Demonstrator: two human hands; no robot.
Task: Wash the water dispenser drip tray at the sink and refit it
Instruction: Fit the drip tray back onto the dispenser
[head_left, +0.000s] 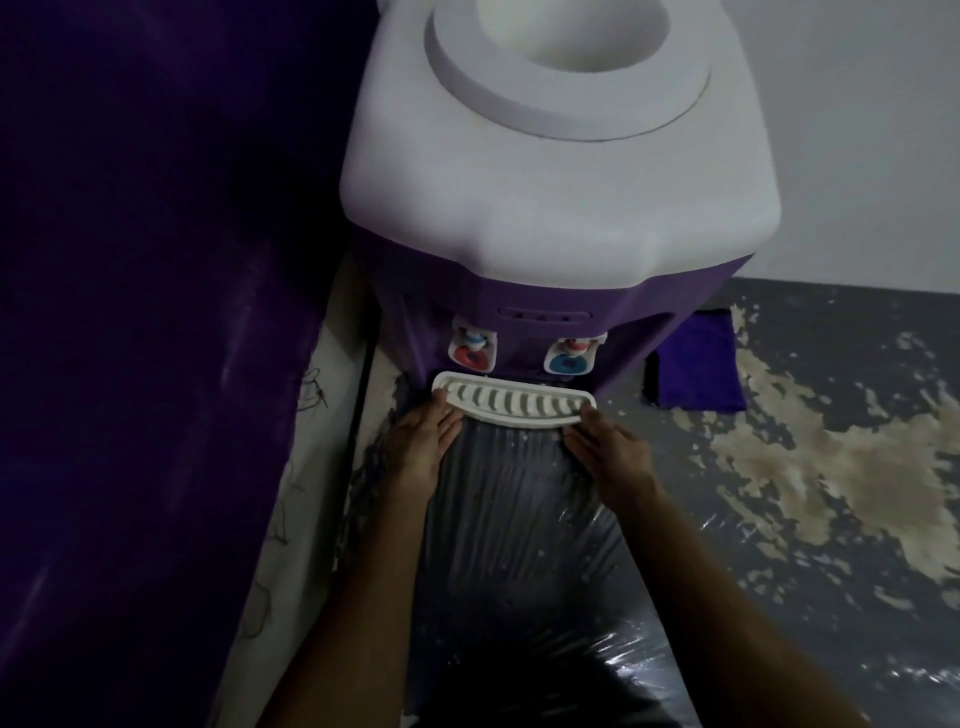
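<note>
The white drip tray (511, 401) with a slotted grille sits at the front of the purple and white water dispenser (550, 197), just below its two taps. My left hand (423, 441) grips the tray's left end, thumb on top of the rim. My right hand (608, 447) holds the tray's right end, fingertips at its corner. The underside of the tray is hidden by my hands and the dispenser front.
A dark purple wall or panel (156, 312) stands close on the left. A purple cloth (698, 364) lies on the floor to the right of the dispenser. The grey floor (831, 467) has worn beige patches. The dispenser's lower front (519, 545) is wrapped in shiny plastic.
</note>
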